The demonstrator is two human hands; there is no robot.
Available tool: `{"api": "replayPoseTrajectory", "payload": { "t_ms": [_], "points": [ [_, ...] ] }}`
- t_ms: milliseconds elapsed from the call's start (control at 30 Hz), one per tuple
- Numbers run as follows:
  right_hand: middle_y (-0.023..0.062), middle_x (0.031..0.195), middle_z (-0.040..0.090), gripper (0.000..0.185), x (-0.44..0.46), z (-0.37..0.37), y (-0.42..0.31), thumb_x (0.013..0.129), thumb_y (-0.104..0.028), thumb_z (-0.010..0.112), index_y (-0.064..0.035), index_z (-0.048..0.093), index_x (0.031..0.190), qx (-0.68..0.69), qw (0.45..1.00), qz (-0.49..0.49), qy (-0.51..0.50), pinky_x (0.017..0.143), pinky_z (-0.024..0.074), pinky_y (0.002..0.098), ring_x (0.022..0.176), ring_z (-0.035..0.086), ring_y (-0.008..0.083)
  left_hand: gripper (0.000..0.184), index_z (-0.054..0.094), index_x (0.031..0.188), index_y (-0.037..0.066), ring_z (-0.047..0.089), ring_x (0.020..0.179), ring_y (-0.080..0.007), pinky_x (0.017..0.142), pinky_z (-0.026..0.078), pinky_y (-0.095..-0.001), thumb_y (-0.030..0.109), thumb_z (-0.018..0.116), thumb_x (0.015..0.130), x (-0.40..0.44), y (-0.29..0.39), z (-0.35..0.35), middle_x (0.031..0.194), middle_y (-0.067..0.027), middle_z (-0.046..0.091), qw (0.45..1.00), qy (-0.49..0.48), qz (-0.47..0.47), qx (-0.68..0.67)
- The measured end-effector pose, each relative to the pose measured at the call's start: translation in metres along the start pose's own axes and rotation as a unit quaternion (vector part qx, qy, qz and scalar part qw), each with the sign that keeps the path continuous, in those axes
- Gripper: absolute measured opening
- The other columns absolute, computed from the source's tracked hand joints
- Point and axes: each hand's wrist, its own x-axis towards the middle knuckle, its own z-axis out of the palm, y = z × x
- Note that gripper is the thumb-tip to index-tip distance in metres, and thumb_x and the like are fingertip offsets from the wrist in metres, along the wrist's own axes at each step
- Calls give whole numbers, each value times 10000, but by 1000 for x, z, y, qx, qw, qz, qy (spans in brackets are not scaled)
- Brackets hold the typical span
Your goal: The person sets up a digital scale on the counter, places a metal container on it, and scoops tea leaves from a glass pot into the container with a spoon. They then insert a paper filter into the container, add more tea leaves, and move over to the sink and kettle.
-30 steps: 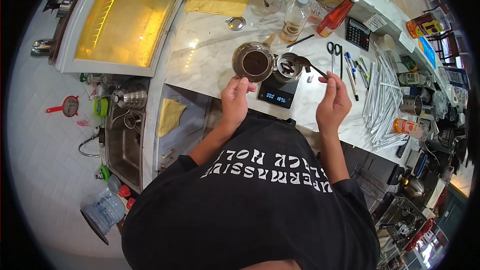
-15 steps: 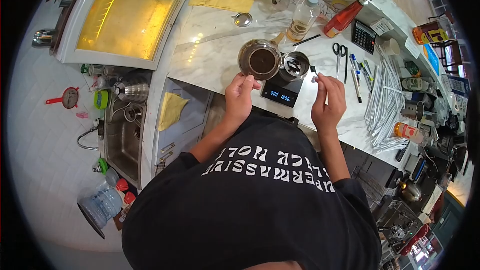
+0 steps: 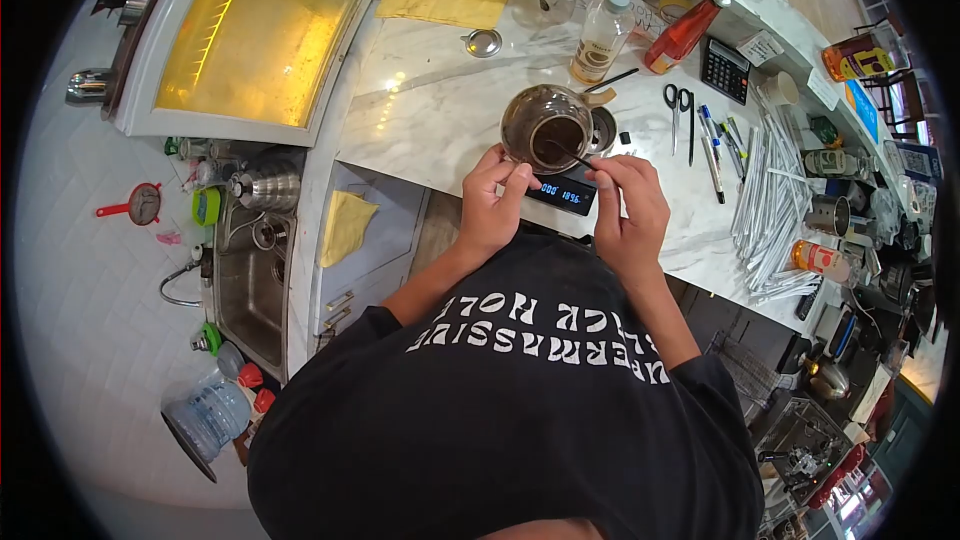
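Note:
My left hand [image 3: 494,202] is closed on the near rim side of a round glass pot [image 3: 520,120] with a tan handle. Dark brown contents, coffee by the look, show through its round mouth. Pinched in my right hand [image 3: 630,205] is a thin dark stick [image 3: 570,152], whose far end reaches into the mouth; whether it has a spoon bowl is hidden. Under the pot's near side sits a black digital scale [image 3: 562,194] with a lit blue display. A metal cup [image 3: 603,128] is partly covered by the pot. A small black piece [image 3: 625,138] lies beside it.
Behind the pot stand a labelled plastic bottle [image 3: 600,40] and a red pump bottle [image 3: 688,32]. To the right are scissors [image 3: 676,100], a calculator [image 3: 726,70], pens [image 3: 712,145] and a pile of wrapped straws [image 3: 772,210]. A sink [image 3: 250,290] is at left.
The glass pot has moved right and tilted, now covering part of the metal cup. My right hand has moved left to the pot, bringing the thin stick into its mouth.

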Motion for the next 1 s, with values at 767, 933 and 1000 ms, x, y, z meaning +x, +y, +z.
{"api": "replayPoseTrajectory", "payload": {
  "t_ms": [767,933,1000],
  "points": [
    [121,884,761,142,-1,-7,5,1022,-43,634,5,735,1110,81,989,117,37,811,538,331,853,716,226,327,713,876,-75,635,1051,-201,952,483,-325,117,548,1082,1,-7,6,1133,-139,644,1000,-10,9,3],
    [113,912,777,206,-2,-12,7,1079,-117,589,27,715,1158,140,963,225,50,814,515,284,833,698,139,331,716,874,-66,632,1053,-201,953,479,-323,125,548,1086,1,-8,7,1137,-139,646,1000,-8,3,5],
    [96,924,779,236,-1,-15,8,1095,-145,576,31,707,1183,154,953,256,55,799,499,269,832,678,108,337,716,877,-63,631,1053,-198,949,483,-322,131,543,1091,0,-8,7,1140,-134,647,1000,-7,3,20]
  ]
}}
